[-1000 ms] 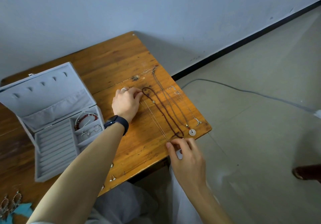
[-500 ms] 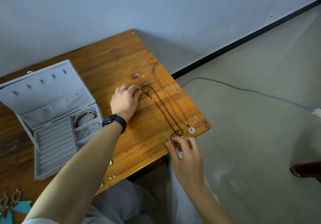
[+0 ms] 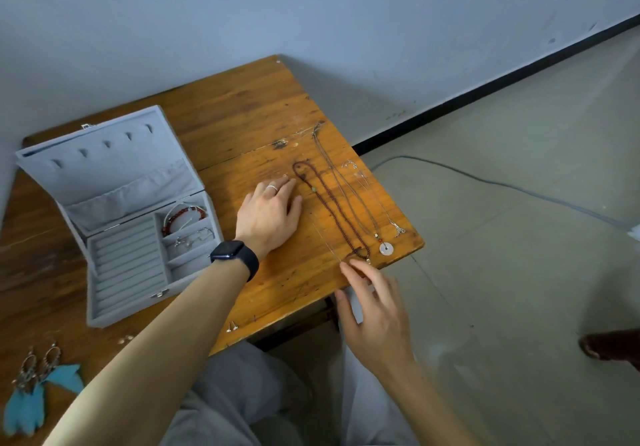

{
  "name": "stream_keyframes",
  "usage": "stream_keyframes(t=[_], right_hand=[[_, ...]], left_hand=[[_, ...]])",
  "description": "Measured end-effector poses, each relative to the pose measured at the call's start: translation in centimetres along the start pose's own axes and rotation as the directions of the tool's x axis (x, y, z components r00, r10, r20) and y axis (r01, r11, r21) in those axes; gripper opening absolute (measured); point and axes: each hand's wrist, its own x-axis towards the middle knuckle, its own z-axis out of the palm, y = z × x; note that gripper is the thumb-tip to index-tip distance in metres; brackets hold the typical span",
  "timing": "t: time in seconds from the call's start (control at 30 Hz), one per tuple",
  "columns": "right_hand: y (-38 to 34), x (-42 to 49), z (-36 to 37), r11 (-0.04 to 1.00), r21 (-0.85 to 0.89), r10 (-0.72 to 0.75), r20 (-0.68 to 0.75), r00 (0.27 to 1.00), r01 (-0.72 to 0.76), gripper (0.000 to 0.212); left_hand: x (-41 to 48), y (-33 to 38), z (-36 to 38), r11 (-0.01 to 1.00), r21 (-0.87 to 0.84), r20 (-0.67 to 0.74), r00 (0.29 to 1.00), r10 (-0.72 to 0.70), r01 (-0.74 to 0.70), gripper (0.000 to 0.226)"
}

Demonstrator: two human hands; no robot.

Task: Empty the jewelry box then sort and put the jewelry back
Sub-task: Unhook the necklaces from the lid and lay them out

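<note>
Necklaces lie in parallel lines along the right end of the wooden table, close to its edge. A dark red bead necklace is nearest the left hand. Right of it lies a brown cord necklace whose white disc pendant sits just inside the near right corner. A silver chain ends just beside the right edge.

The left hand, with a ring and a dark watch, rests palm down on the wood, fingers relaxed and gripping nothing. The right hand hangs past the near edge, fingers spread, its index fingertip touching the near end of a very thin chain.

The grey jewelry box stands open to the left, lid tilted back towards the wall, with a red bracelet in its far compartment. Bare wood lies beyond the necklaces and between box and left hand. Small studs sit at the near edge and blue feather earrings lie near left. A cable crosses the floor on the right.
</note>
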Motion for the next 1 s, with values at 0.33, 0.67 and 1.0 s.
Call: stream_keyframes(t=[0.33,0.67,1.0], right_hand=[[-0.1,-0.6,0.2,0.999,-0.033,-0.022,0.022,1.0,0.022,0.047],[-0.1,-0.8,-0.1,1.0,-0.013,-0.006,0.06,0.998,0.007,0.048],[-1.4,-0.5,-1.9,0.998,0.022,-0.054,0.079,0.995,0.052,0.04]], left_hand=[[0.4,0.1,0.0,0.998,-0.056,0.096,0.995,-0.028,0.033,0.056],[0.7,0.2,-1.1,0.997,-0.069,0.147,0.988,-0.037,0.047,0.053],[-2.2,-1.3,-3.9,0.995,-0.097,0.054,0.998,-0.032,0.038,0.047]])
